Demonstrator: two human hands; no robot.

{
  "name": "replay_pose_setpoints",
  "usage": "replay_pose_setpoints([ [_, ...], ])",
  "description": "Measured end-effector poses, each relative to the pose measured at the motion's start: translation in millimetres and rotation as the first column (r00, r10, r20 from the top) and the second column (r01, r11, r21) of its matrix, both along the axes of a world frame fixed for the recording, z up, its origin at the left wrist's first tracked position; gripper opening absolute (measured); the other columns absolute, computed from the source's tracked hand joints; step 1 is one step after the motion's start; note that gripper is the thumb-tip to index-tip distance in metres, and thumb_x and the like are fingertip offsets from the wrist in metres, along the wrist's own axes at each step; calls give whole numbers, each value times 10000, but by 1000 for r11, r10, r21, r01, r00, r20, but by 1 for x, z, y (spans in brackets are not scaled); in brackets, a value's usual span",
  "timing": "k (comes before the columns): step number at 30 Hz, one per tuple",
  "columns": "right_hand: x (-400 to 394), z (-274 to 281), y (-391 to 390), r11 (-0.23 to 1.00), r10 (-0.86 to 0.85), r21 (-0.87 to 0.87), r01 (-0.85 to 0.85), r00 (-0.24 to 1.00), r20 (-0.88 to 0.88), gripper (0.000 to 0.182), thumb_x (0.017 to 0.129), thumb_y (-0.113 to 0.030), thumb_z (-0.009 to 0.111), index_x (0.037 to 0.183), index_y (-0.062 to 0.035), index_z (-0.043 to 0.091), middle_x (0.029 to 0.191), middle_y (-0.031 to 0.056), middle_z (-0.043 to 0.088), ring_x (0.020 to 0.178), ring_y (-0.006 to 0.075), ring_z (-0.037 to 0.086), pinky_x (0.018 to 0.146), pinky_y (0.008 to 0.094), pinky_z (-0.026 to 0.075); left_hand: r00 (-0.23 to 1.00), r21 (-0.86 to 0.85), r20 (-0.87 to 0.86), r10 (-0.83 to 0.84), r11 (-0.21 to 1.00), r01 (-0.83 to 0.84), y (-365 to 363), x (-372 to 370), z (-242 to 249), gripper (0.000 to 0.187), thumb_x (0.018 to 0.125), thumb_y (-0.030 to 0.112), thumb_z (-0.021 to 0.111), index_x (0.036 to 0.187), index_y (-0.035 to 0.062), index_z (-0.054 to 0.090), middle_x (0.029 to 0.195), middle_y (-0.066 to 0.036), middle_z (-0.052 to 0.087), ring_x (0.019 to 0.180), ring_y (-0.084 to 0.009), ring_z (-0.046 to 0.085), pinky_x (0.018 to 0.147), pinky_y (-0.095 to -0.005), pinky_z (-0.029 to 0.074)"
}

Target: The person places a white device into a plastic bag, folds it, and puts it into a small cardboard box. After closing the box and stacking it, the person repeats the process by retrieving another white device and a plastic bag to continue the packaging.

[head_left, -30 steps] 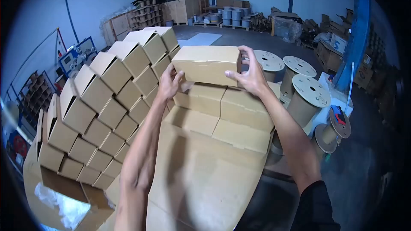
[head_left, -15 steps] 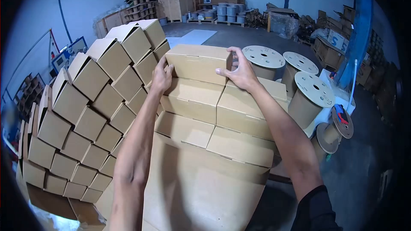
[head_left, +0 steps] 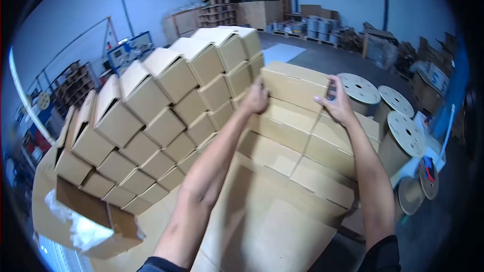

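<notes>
Between my two hands is a closed cardboard box [head_left: 295,84], resting at the back on top of a stepped stack of similar boxes [head_left: 282,128]. My left hand [head_left: 257,98] grips its left end, with the fingers partly hidden behind the corner. My right hand [head_left: 339,102] holds the right end, thumb on the front face and fingers around the far side. Lower boxes [head_left: 322,181] form a step in front, on a flat cardboard sheet [head_left: 262,226].
To the left rises a tall wall of stacked cardboard boxes [head_left: 166,126], several with raised lids. An opened carton with white plastic [head_left: 88,231] lies at lower left. Large cable spools [head_left: 406,133] stand on the right. Pallets and drums [head_left: 317,27] line the back wall.
The view has turned left, so everything appears further right. Both hands remain at the ends of the same box, which still sits on the stack.
</notes>
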State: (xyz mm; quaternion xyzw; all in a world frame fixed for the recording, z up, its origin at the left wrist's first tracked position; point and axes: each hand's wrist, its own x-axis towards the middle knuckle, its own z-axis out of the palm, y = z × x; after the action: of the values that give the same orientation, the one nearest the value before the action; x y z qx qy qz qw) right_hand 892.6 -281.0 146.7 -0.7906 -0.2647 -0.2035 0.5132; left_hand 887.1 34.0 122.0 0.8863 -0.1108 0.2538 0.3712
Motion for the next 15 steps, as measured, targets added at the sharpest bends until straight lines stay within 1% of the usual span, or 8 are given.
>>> replay_pose_setpoints([
  [1,4,-5,0,1000,28,4,-28,999,40,798,765,-181,907,1399,-95,430,1326,214,603,1209,293,640,1011,429,542,992,-108,-109,-58,993,46,0,-2,-2,643,989,174,605,1557,85,319,1344,-284,630,1204,-429,646,1059,-473,498],
  [3,-17,8,3,998,8,-59,-8,1000,4,815,785,-160,879,1440,-48,407,1406,224,556,1295,328,583,1092,440,480,998,-87,-56,34,995,-39,-8,-42,7,776,979,217,652,1588,-4,225,1410,-325,564,1292,-454,576,1106,-473,456],
  [4,-22,9,3,979,-134,-130,156,977,164,820,793,-156,862,1461,-38,401,1436,223,534,1340,344,538,1132,443,434,980,10,188,68,997,-71,-5,-64,4,795,963,219,669,1590,-15,239,1494,-327,479,1369,-457,500,1163,-442,407],
  [5,-27,9,6,932,-263,-155,326,907,329,825,802,-153,844,1482,-28,394,1466,221,513,1385,360,493,1173,446,388,983,15,183,18,1000,-21,-1,-96,17,768,949,237,681,1569,-10,302,1539,-302,433,1412,-443,452,1206,-480,352],
  [7,-51,24,28,947,-302,-1,320,894,332,765,823,-122,790,1488,-25,424,1493,210,496,1435,379,423,1214,446,319,960,138,239,147,973,-183,-4,-201,54,661,961,260,671,1520,34,402,1478,-227,515,1408,-401,464,1187,-632,317],
  [10,-107,45,96,983,-134,-66,173,912,387,675,830,-91,753,1444,-25,482,1487,202,504,1416,371,448,1201,447,337,835,166,434,338,881,-443,22,-325,100,425,924,217,718,1289,29,610,1315,-179,618,1268,-373,564,1112,-544,416],
  [11,-133,52,125,996,20,-88,14,929,370,637,831,-72,741,1420,-20,505,1479,204,510,1405,373,462,1192,446,350,790,157,473,391,844,-512,35,-361,114,368,912,208,733,1218,21,649,1276,-168,641,1224,-367,592,1077,-512,447],
  [15,-266,102,237,853,518,-300,-427,760,393,533,831,-67,733,1334,-19,563,1433,215,542,1346,395,521,1144,458,412,443,101,528,725,464,-880,112,-474,170,414,927,305,736,1202,5,658,1260,-196,644,1142,-404,627,1001,-499,494],
])
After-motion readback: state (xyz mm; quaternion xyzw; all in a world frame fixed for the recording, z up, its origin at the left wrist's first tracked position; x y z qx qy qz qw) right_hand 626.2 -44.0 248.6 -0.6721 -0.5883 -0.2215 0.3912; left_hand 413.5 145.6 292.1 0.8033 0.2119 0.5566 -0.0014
